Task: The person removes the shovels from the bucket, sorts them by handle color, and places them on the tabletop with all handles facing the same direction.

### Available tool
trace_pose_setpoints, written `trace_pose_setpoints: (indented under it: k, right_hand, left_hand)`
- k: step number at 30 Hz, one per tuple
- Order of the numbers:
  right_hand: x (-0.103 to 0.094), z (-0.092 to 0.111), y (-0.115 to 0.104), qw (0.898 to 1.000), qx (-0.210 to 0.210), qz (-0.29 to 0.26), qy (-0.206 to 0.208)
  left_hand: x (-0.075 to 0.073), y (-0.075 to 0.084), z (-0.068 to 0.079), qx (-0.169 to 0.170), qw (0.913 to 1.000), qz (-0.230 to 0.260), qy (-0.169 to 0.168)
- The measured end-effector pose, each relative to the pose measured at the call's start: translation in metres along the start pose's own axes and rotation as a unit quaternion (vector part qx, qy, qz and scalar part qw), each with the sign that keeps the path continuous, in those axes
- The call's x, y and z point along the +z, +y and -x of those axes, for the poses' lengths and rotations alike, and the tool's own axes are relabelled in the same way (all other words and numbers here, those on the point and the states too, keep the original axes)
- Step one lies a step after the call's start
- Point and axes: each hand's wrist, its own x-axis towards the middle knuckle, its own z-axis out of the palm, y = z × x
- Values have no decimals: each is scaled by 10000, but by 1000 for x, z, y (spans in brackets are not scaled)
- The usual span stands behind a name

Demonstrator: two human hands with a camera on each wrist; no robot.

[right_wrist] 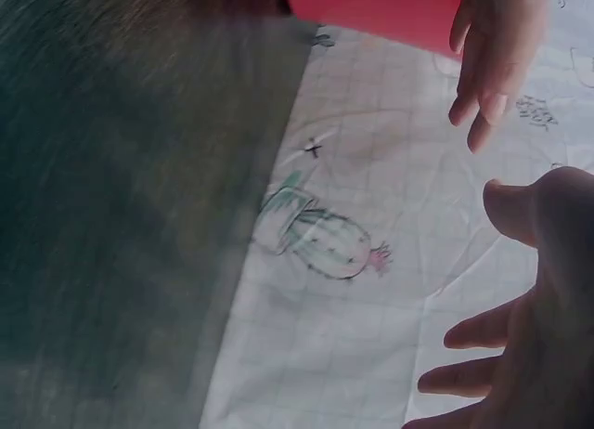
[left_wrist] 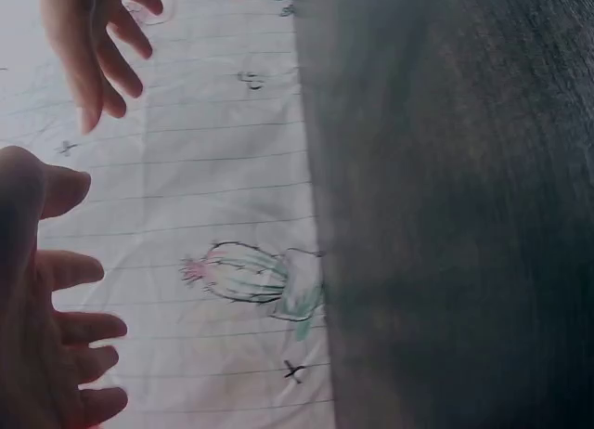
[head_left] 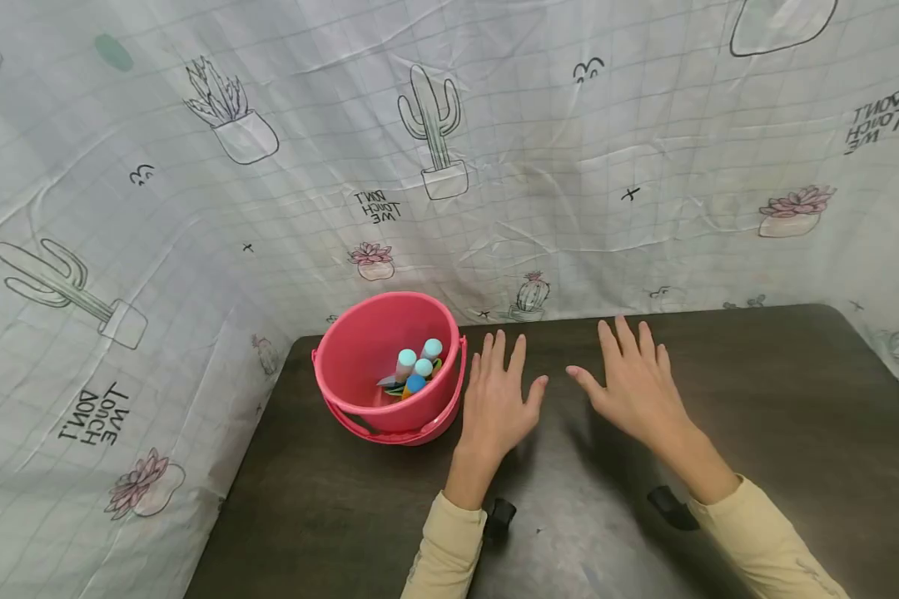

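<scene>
Both hands hover over the dark table with fingers spread and nothing in them. The left hand (head_left: 498,408) is just right of a pink bucket (head_left: 352,358), its fingers pointing to the back. To its right is the right hand (head_left: 637,387), with the thumb toward the left one. Inside the bucket lie several tubes with pale blue caps (head_left: 407,359), one with a darker blue cap (head_left: 415,383), and some thin green and grey pieces whose kind I cannot tell. The bucket's handle hangs down at its front. In the right wrist view, part of the bucket (right_wrist: 380,11) shows behind the left hand.
A dark wooden table (head_left: 794,416) spans the space. White gridded cloth (head_left: 532,166) with cactus drawings hangs behind it and along both sides. Black straps (head_left: 500,517) show at the wrists, below the sleeves (head_left: 449,541).
</scene>
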Motion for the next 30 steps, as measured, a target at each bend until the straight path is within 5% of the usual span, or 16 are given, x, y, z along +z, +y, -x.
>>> trace_pose_setpoints:
  k: [4, 9, 17, 24, 27, 30]
  right_hand:
    - [-3, -3, -10, 9998, -121, -36, 175]
    - [-5, -7, -24, 9989, -282, -110, 363]
    - [-8, -14, -48, 9969, -533, -300, 503]
    - [-11, -21, -69, 9943, -772, -425, 602]
    - [-11, -25, -79, 9935, -836, -471, 611]
    - [-10, -31, -91, 9932, -895, -500, 558]
  left_hand:
    - [-13, -4, 7, 293, 9966, 297, 716]
    - [-33, -14, 14, 577, 9811, 1067, 1508]
    - [-65, -40, 29, 386, 9552, 1630, 2440]
    - [-89, -79, 42, -582, 9378, 1393, 3126]
    - [-95, -97, 49, -1356, 9274, 1092, 3312]
    - [-99, -117, 59, -2287, 9079, 838, 3410]
